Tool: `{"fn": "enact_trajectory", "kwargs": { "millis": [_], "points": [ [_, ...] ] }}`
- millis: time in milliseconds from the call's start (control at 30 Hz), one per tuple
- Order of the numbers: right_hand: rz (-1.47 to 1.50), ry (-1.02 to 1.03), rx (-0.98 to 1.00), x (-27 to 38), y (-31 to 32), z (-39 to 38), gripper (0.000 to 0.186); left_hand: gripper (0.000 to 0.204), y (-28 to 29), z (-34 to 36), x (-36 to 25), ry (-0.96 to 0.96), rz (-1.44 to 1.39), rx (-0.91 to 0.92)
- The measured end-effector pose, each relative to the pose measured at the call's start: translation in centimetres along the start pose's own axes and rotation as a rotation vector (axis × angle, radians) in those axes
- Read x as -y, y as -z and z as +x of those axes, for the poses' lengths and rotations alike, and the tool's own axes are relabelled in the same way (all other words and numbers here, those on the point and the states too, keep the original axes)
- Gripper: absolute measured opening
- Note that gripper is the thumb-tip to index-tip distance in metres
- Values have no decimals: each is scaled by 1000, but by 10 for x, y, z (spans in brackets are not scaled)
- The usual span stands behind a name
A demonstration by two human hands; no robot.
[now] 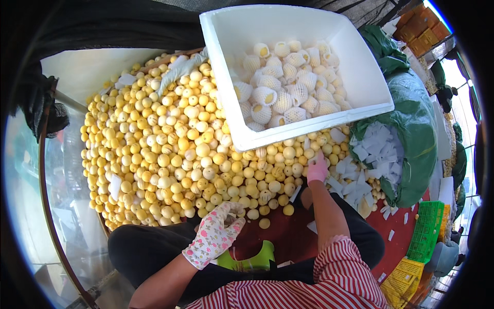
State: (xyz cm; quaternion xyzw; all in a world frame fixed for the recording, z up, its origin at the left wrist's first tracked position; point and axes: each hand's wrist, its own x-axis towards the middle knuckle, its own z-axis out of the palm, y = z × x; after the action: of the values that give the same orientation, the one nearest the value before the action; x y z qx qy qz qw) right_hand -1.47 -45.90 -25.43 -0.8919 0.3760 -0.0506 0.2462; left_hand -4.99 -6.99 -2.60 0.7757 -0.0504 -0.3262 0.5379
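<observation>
Near left, the left hand in a white floral-print glove curls its grip, thumb and fingers apart, nothing visible between. Farther right, the right hand in a pink glove reaches into piled round yellow fruits; I cannot tell whether it pinches one. They look firm, smooth, perhaps bruisable, best cupped round the middle. Beyond sits a white foam box. No writing is readable.

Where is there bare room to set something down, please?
The red floor is mostly bare between the right knee and green crate, with a few scraps. A smaller patch lies between the green stool and fruit pile. The pile and the box are crowded.
</observation>
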Motion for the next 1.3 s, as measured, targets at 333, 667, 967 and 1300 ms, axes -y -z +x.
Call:
{"fn": "enact_trajectory", "kwargs": {
  "millis": [333, 667, 967, 1300],
  "points": [
    [1322, -48, 607, 181, 57, -226, 44, 46, 3, 11, 23, 192, -207, -177],
    [1368, -112, 718, 190, 68, -250, 27, 25, 11, -19, 11, -91, 66, -309],
    [1092, 37, 543, 222, 97, -269, 8, 20, 37, -28, 3, -212, 520, -397],
    [1261, -351, 1036, 269, 67, -283, 11, 46, 223, 34, 7, -222, 249, 211]
  ]
}}
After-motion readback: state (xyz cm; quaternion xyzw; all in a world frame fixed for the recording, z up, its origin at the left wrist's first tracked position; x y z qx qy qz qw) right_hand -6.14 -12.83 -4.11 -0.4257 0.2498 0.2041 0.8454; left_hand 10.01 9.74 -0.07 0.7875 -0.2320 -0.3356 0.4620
